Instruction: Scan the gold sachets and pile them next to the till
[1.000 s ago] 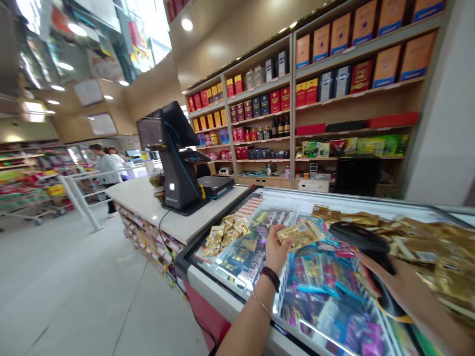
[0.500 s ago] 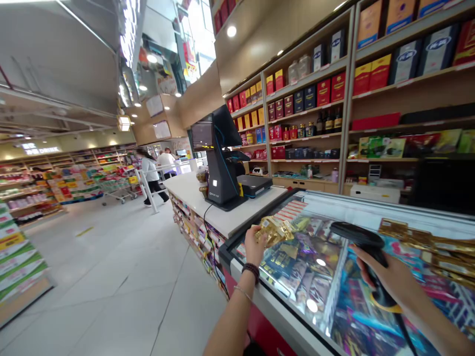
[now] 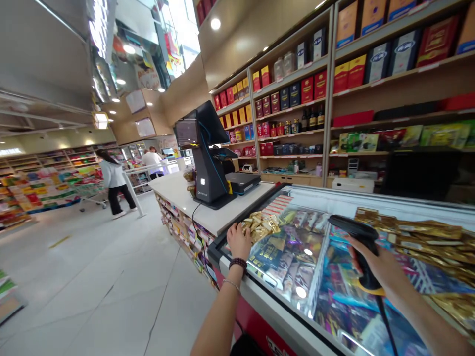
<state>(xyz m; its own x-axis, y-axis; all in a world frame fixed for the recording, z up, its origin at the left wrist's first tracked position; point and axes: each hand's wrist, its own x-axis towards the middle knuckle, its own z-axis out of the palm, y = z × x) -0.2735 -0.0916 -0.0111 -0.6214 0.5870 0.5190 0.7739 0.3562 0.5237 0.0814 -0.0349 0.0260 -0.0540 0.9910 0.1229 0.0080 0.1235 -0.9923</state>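
Left hand right at the edge of a heap of gold foil packets, fingers half curled and touching them; whether it's pinching one, I can't tell from here! Two bands on that wrist: a dark bead bracelet and a thin silver bangle. Over to the right, the right hand is wrapped firmly around one black handheld barcode scanner, its cord dropping away below. Both hands are working above the glass lid of a chest freezer, bright packs lying under it. A second, bigger spread of gold foil packets sits on the glass past the scanner, too many to count! Just left, on a white counter, stand one black POS terminal and one flat black device. Farther off, two people: one on the shop floor, one beyond a white railing.
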